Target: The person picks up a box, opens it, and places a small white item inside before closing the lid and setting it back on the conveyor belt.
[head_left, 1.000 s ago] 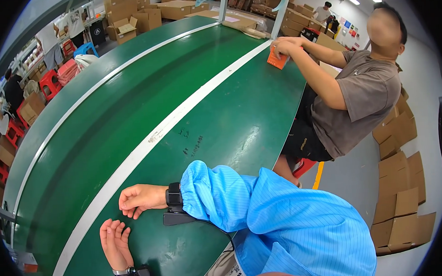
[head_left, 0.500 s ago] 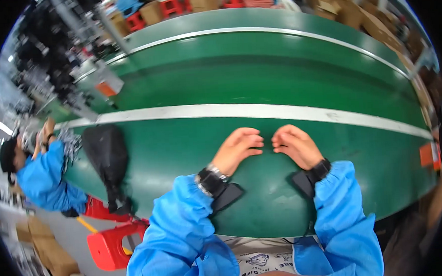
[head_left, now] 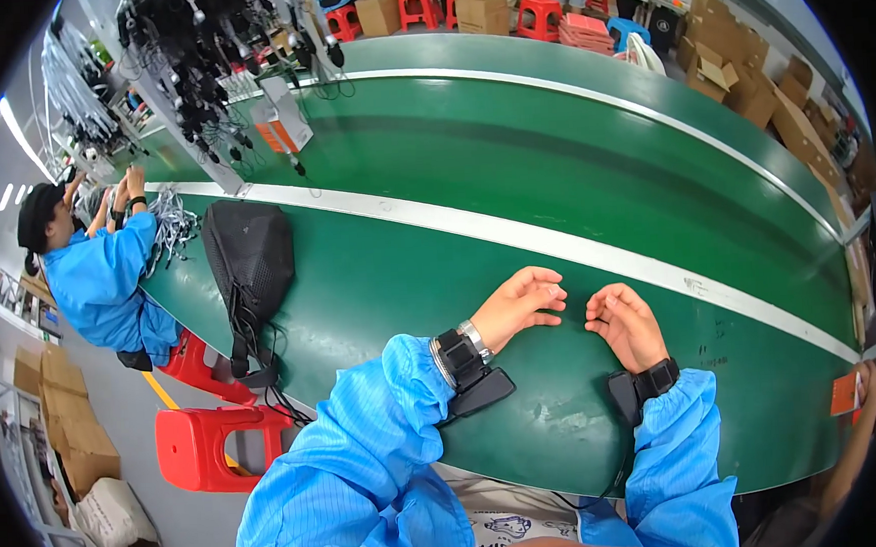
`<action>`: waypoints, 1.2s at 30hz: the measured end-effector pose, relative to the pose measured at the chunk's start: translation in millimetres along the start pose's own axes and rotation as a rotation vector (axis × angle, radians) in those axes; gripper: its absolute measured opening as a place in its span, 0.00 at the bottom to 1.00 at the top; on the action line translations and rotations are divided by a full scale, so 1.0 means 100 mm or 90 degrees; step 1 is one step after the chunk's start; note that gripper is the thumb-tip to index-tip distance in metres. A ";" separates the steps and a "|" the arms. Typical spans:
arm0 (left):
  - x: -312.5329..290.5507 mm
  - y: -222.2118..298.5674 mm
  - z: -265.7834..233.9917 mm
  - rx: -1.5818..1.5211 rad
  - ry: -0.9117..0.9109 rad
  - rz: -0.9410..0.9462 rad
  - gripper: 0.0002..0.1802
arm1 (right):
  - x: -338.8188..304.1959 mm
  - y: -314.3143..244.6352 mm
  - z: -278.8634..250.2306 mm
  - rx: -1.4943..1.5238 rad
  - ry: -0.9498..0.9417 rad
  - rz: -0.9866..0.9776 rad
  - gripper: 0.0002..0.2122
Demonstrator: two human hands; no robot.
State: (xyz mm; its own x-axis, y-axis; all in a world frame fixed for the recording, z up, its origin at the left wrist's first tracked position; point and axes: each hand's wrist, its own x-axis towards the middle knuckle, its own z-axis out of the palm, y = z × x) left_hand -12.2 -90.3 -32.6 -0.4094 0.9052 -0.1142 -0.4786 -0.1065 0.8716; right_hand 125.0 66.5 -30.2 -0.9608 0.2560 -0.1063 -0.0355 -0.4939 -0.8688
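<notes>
Both of my hands are over the green worktable (head_left: 361, 307), with a small gap between them. My left hand (head_left: 519, 307) has curled, slightly spread fingers and holds nothing. Facing it, my right hand (head_left: 629, 328) is loosely bent, its fingers apart and nothing in them. Each wrist wears a black strap with a dark flat device: the left device (head_left: 479, 392) and the right device (head_left: 624, 396) stick out below the wrists. Blue sleeves cover my forearms. Left of my arms, a black bag (head_left: 247, 259) with straps lies on the table, out of reach of either hand.
A white strip (head_left: 435, 217) divides the table lengthwise. At far left a co-worker in blue (head_left: 101, 276) handles grey cables (head_left: 170, 228). Dark cables (head_left: 210, 77) hang from a frame. A red stool (head_left: 209, 449) stands at left; an orange box (head_left: 845, 394) is at the right edge.
The view has swung, so the bag, co-worker and hanging cables appear shifted and sharper. My hands sit slightly lower and farther right in the picture, still empty and apart.
</notes>
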 end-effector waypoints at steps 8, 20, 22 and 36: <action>0.36 0.84 -1.22 0.146 0.397 0.396 0.32 | -0.02 0.00 0.03 0.019 0.013 -0.018 0.05; 0.63 2.43 -4.06 0.642 0.862 0.494 0.52 | 0.02 0.03 0.09 0.102 0.079 -0.001 0.06; 0.48 2.63 -4.42 0.663 0.854 0.480 0.55 | 0.07 0.05 0.13 0.134 0.074 -0.001 0.07; 0.66 2.43 -3.83 0.892 1.022 0.318 0.57 | 0.08 0.02 0.18 0.139 0.061 0.015 0.07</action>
State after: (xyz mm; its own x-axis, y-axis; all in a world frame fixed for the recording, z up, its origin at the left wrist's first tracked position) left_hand -452.4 -214.1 -11.0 -0.7569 -0.1883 0.6258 0.2535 0.7980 0.5467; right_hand 112.4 52.0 -24.1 -0.9322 0.3142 -0.1797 -0.0816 -0.6661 -0.7414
